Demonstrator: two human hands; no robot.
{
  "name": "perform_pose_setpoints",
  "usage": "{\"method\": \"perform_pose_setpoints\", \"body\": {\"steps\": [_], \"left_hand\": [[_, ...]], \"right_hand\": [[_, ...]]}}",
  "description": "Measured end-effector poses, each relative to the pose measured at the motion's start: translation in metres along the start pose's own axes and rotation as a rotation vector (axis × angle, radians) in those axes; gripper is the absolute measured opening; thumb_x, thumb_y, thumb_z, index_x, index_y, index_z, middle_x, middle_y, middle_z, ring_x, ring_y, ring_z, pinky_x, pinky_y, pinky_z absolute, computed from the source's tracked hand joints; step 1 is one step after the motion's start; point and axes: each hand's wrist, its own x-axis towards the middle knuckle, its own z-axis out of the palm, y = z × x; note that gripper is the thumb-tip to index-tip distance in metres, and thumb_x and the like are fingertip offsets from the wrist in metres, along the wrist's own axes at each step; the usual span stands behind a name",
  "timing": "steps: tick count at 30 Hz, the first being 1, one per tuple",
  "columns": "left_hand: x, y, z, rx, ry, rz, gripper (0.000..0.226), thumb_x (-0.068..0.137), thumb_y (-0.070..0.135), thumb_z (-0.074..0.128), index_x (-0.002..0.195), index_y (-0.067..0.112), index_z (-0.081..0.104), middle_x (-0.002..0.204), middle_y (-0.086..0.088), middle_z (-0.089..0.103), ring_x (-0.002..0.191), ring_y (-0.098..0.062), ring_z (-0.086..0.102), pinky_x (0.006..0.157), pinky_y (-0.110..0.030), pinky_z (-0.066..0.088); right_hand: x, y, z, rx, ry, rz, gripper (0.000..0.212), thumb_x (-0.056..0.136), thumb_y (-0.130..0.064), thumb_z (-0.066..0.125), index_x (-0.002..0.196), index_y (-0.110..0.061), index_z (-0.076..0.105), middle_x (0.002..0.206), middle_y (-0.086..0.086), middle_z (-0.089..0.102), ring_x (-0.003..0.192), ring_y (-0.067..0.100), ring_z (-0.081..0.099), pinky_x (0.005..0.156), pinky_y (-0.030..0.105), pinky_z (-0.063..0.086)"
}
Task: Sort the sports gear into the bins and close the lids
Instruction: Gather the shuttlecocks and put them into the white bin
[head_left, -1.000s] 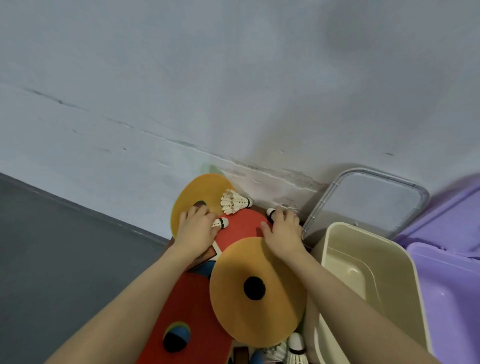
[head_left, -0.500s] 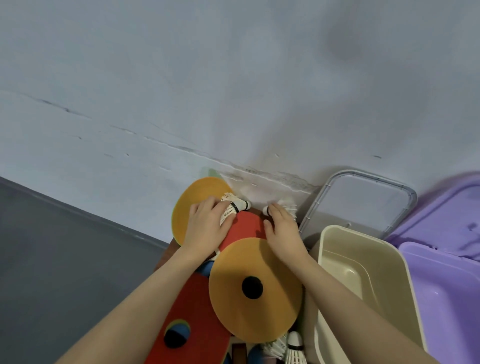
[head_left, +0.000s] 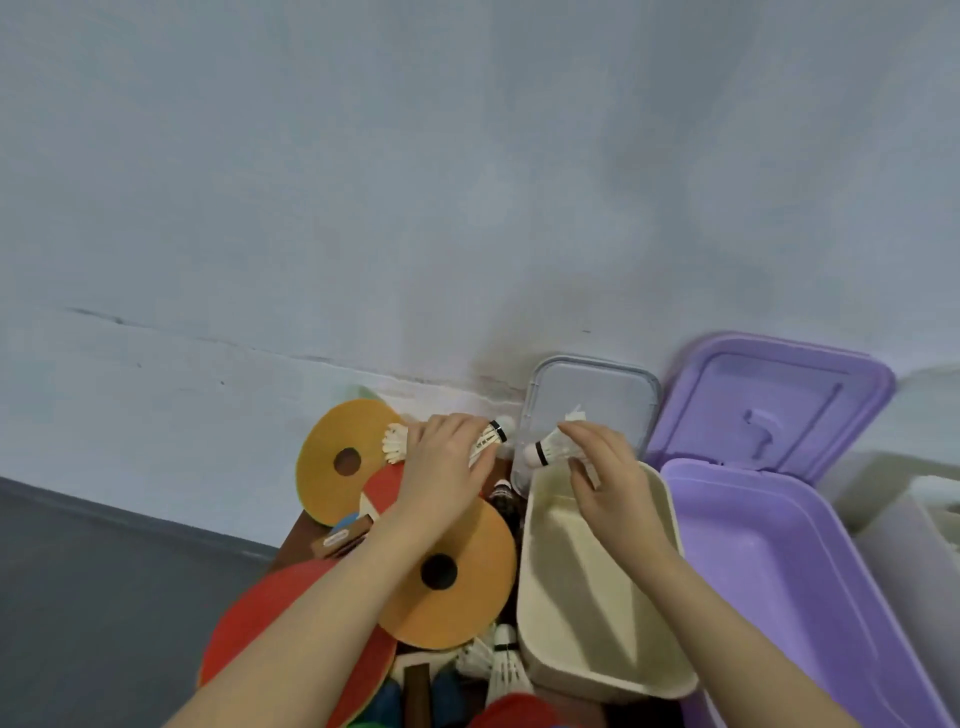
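Both hands have lifted off the pile: the right hand (head_left: 602, 470) now pinches a shuttlecock (head_left: 551, 448) above the cream bin (head_left: 670, 525), ready to drop, while the left hand (head_left: 449, 467) clutches two shuttlecocks (head_left: 485, 441) beside it.

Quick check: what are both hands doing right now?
Left hand: grips a shuttlecock.
Right hand: pinches another shuttlecock over the cream bin.
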Motion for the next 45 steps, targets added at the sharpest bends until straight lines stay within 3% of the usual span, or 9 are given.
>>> {"method": "perform_pose_setpoints", "body": {"steps": [8, 13, 18, 22, 26, 33, 36, 40, 45], "left_hand": [[-0.009, 0.134, 0.037, -0.003, -0.075, 0.175, 0.031, 0.083, 0.041, 0.043, 0.104, 0.026, 0.060, 0.089, 0.009, 0.067, 0.082, -0.019, 0.063, 0.073, -0.030, 0.028], [-0.019, 0.234, 0.064, -0.043, -0.157, 0.197, 0.041, 0.082, 0.042, 0.035, 0.102, 0.023, 0.065, 0.090, 0.002, 0.066, 0.086, -0.027, 0.060, 0.076, -0.037, 0.034], [-0.027, 0.322, 0.102, -0.090, -0.113, 0.303, 0.028, 0.081, 0.037, 0.043, 0.090, 0.025, 0.067, 0.077, 0.007, 0.064, 0.076, -0.021, 0.062, 0.067, -0.031, 0.026], [-0.031, 0.377, 0.129, -0.146, -0.077, 0.361, 0.020, 0.081, 0.035, 0.046, 0.093, 0.028, 0.060, 0.079, 0.008, 0.063, 0.078, -0.013, 0.052, 0.064, -0.029, 0.021], [-0.025, 0.424, 0.151, -0.164, -0.111, 0.334, 0.032, 0.083, 0.040, 0.044, 0.099, 0.023, 0.066, 0.088, 0.007, 0.067, 0.081, -0.020, 0.061, 0.069, -0.031, 0.025], [-0.011, 0.468, 0.186, -0.319, -0.267, 0.142, 0.048, 0.087, 0.046, 0.041, 0.121, 0.017, 0.059, 0.115, -0.001, 0.063, 0.103, -0.027, 0.057, 0.086, -0.040, 0.046], [-0.014, 0.471, 0.200, -0.337, -0.333, 0.118, 0.036, 0.090, 0.028, 0.056, 0.123, 0.013, 0.054, 0.120, -0.004, 0.055, 0.107, -0.025, 0.053, 0.090, -0.037, 0.043], [-0.022, 0.462, 0.209, -0.349, -0.425, 0.093, 0.029, 0.089, 0.025, 0.059, 0.113, 0.011, 0.054, 0.114, -0.003, 0.046, 0.101, -0.020, 0.050, 0.087, -0.025, 0.037], [-0.021, 0.455, 0.198, -0.121, -0.512, 0.228, 0.031, 0.094, 0.032, 0.046, 0.122, 0.024, 0.059, 0.123, 0.006, 0.056, 0.122, -0.014, 0.041, 0.102, -0.026, 0.019]], "right_hand": [[-0.055, 0.035, -0.116, -0.023, 0.164, 0.000, 0.050, 0.075, 0.008, 0.056, 0.117, -0.017, 0.051, 0.109, -0.004, 0.054, 0.103, 0.014, 0.051, 0.094, 0.010, 0.033], [-0.098, 0.076, -0.197, -0.007, 0.246, 0.022, 0.044, 0.079, 0.004, 0.057, 0.119, -0.013, 0.053, 0.115, -0.003, 0.055, 0.109, 0.014, 0.052, 0.097, 0.019, 0.038], [-0.137, 0.126, -0.268, -0.112, 0.201, 0.031, 0.039, 0.082, -0.008, 0.055, 0.120, -0.013, 0.050, 0.120, 0.004, 0.049, 0.111, 0.020, 0.049, 0.099, 0.024, 0.037], [-0.165, 0.167, -0.320, -0.256, 0.120, 0.057, 0.043, 0.073, 0.001, 0.070, 0.113, -0.008, 0.060, 0.115, 0.018, 0.055, 0.109, 0.024, 0.047, 0.097, 0.027, 0.034], [-0.187, 0.195, -0.356, -0.366, 0.171, 0.166, 0.035, 0.076, -0.013, 0.072, 0.109, -0.012, 0.065, 0.110, 0.010, 0.059, 0.101, 0.025, 0.051, 0.089, 0.031, 0.036], [-0.202, 0.231, -0.380, -0.540, 0.198, 0.398, 0.034, 0.082, -0.044, 0.055, 0.103, -0.021, 0.069, 0.097, -0.001, 0.062, 0.098, 0.021, 0.052, 0.084, 0.031, 0.021], [-0.210, 0.238, -0.375, -0.475, 0.028, 0.479, 0.033, 0.085, -0.037, 0.064, 0.113, -0.020, 0.065, 0.106, -0.002, 0.060, 0.097, 0.019, 0.057, 0.086, 0.026, 0.022], [-0.222, 0.239, -0.372, -0.438, 0.006, 0.473, 0.034, 0.081, -0.037, 0.070, 0.111, -0.021, 0.064, 0.107, -0.005, 0.062, 0.095, 0.016, 0.060, 0.085, 0.027, 0.031], [-0.228, 0.233, -0.373, -0.368, -0.101, 0.370, 0.041, 0.088, -0.045, 0.051, 0.124, -0.025, 0.057, 0.117, -0.009, 0.055, 0.109, 0.010, 0.050, 0.091, 0.024, 0.024]]}}
